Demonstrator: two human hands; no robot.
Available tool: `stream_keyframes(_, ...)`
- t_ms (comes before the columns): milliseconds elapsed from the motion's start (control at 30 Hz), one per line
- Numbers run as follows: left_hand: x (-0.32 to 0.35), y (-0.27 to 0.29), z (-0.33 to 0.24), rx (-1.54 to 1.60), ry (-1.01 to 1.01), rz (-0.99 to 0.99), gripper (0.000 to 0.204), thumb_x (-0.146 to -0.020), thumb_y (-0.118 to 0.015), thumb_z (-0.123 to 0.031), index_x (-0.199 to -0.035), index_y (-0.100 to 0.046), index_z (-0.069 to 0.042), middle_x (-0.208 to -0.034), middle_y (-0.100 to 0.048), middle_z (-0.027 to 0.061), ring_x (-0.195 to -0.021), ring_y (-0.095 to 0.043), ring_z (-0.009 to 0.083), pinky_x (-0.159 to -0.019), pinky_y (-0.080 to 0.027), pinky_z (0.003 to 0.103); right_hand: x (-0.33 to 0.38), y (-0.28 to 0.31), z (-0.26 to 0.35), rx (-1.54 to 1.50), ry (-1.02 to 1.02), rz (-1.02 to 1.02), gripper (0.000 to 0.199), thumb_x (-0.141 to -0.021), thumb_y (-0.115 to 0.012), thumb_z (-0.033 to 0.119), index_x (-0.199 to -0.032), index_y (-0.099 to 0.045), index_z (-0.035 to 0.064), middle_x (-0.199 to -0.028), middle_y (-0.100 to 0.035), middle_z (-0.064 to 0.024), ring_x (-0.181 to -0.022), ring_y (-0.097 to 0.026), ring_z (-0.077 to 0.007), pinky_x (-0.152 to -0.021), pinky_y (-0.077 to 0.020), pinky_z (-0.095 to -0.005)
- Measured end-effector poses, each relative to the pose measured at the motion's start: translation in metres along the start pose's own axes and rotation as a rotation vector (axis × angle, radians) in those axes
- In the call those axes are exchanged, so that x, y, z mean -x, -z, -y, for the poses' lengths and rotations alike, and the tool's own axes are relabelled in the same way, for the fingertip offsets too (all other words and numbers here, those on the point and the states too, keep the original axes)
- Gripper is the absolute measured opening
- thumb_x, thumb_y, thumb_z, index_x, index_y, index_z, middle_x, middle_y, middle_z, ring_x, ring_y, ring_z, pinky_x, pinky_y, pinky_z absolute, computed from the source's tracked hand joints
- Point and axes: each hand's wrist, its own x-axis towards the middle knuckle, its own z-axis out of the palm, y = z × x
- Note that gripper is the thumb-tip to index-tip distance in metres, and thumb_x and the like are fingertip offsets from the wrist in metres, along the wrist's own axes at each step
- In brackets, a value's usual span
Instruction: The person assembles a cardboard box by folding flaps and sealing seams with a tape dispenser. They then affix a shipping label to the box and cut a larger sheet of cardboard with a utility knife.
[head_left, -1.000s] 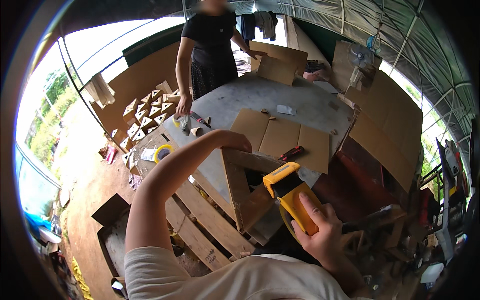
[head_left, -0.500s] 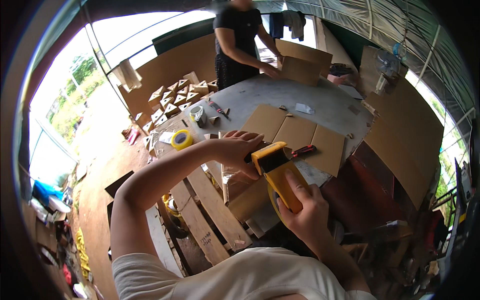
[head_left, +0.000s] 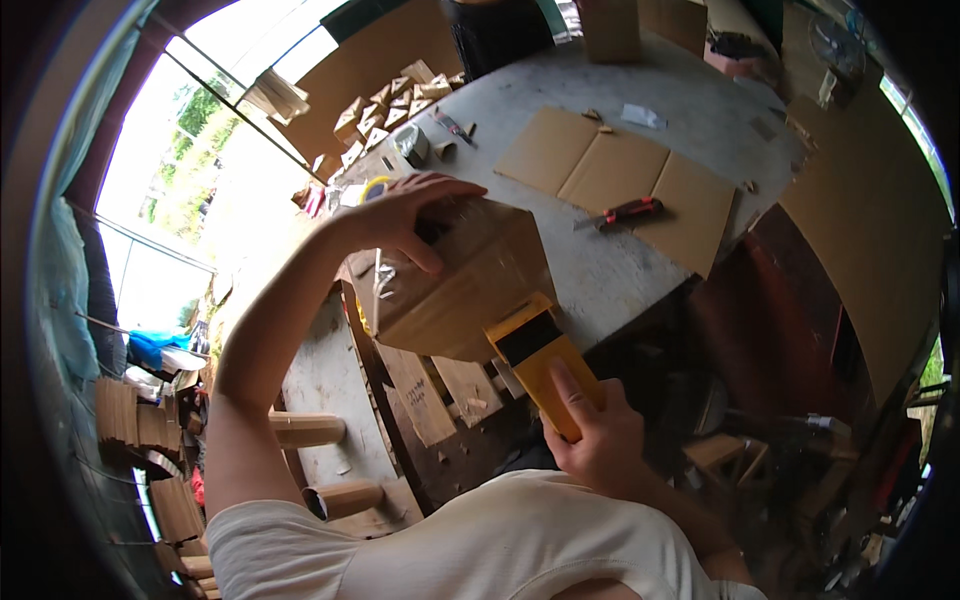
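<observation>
Brown cardboard box [head_left: 450,300] mid-frame: I spread my left hand's [head_left: 400,210] fingers over it, presumably steadying it; my right hand [head_left: 600,430] wraps its fingers round a yellow-and-black tape dispenser [head_left: 540,365] at the box's lower right.

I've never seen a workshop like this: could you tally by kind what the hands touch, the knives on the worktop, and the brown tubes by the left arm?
Tape dispenser, in the right hand: 1
Cardboard box, under the left hand: 1
Knives, nearer knife and farther knife: 2
Brown tubes, upper tube and lower tube: 2
Total: 6
</observation>
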Motion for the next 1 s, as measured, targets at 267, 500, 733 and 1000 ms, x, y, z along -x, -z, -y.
stream_keyframes(267,0.011,-0.001,-0.014,-0.074,0.028,-0.049,0.092,-0.047,-0.079,-0.035,-0.129,-0.041,-0.019,-0.118,-0.044,0.0067,-0.116,-0.035,0.0269,-0.098,-0.022,0.040,-0.029,-0.043,-0.026,0.136,0.007,0.114,0.054,-0.068,-0.067,0.028,-0.119,-0.050,0.0202,-0.075,-0.052,-0.0176,-0.062,-0.058,-0.0333,-0.053,-0.0495,-0.0391)
stream_keyframes(500,0.000,-0.035,-0.042,-0.322,0.241,-0.278,0.081,-0.049,-0.075,-0.040,-0.120,-0.044,-0.014,-0.120,-0.040,0.0102,-0.120,-0.030,0.0291,-0.103,-0.016,0.042,-0.075,-0.029,0.007,0.209,-0.114,0.388,0.045,-0.069,-0.065,0.023,-0.110,-0.051,0.0132,-0.077,-0.060,-0.0147,-0.072,-0.060,-0.0315,-0.061,-0.0502,-0.0411)
stream_keyframes(733,0.004,-0.041,-0.034,-0.283,0.279,-0.418,0.076,-0.049,-0.071,-0.047,-0.113,-0.049,-0.013,-0.113,-0.044,0.0121,-0.119,-0.030,0.0288,-0.104,-0.012,0.046,-0.060,-0.085,-0.047,0.366,-0.021,0.716,0.029,-0.071,-0.060,0.024,-0.095,-0.061,0.0086,-0.086,-0.063,-0.0135,-0.083,-0.062,-0.0272,-0.070,-0.0500,-0.0394)
stream_keyframes(1000,0.009,-0.043,-0.046,-0.065,0.254,-0.532,0.061,-0.078,-0.048,-0.058,-0.116,-0.048,-0.010,-0.119,-0.044,0.0136,-0.121,-0.030,0.0293,-0.104,-0.009,0.045,-0.097,-0.072,-0.151,0.495,-0.344,0.138,0.052,-0.071,-0.065,0.025,-0.119,-0.046,0.0194,-0.095,-0.051,-0.0191,-0.084,-0.058,-0.0357,-0.071,-0.0486,-0.0420)
